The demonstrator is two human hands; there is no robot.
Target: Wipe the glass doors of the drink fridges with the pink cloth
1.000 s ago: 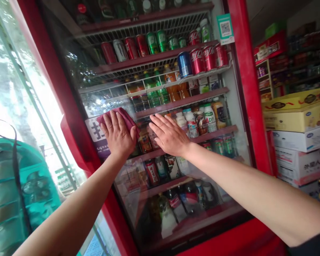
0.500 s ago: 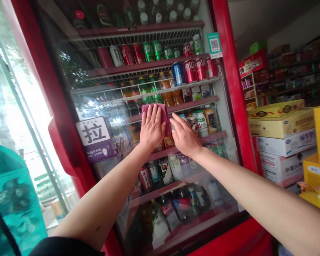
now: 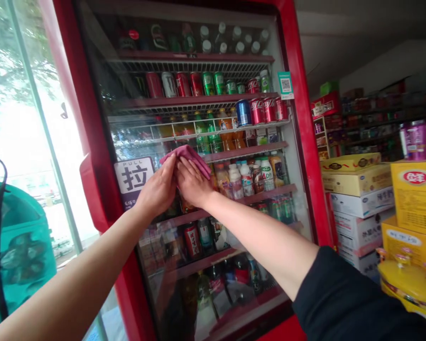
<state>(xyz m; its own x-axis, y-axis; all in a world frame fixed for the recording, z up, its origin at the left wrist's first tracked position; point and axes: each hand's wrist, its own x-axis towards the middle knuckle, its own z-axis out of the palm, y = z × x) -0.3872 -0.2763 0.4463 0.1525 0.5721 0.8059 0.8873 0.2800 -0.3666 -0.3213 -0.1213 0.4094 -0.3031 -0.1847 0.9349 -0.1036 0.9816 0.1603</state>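
Observation:
A pink cloth [image 3: 192, 155] is bunched up against the glass door of a red-framed drinks fridge [image 3: 294, 61]. My left hand [image 3: 160, 188] grips the cloth's left edge, fingers pointing upward. Close beside it, my right hand [image 3: 192, 185] has its fingers together on the cloth's lower part. The two hands touch or nearly touch; parts of the fingertips are hidden by the folds. Just left of them, a white and purple "PULL" sign [image 3: 134, 176] is stuck to the door.
Behind the glass stand rows of cans [image 3: 182, 85] and bottles [image 3: 235, 181]. A QR-code sticker [image 3: 286, 85] is at the upper right. Stacked cartons [image 3: 362, 203] and a yellow box [image 3: 415, 196] stand on the right. A teal container [image 3: 21, 246] is at the left.
My left hand has slid left from lying flat on the cloth to its edge. My right hand has moved left onto the cloth, which is now folded. The view has shifted slightly.

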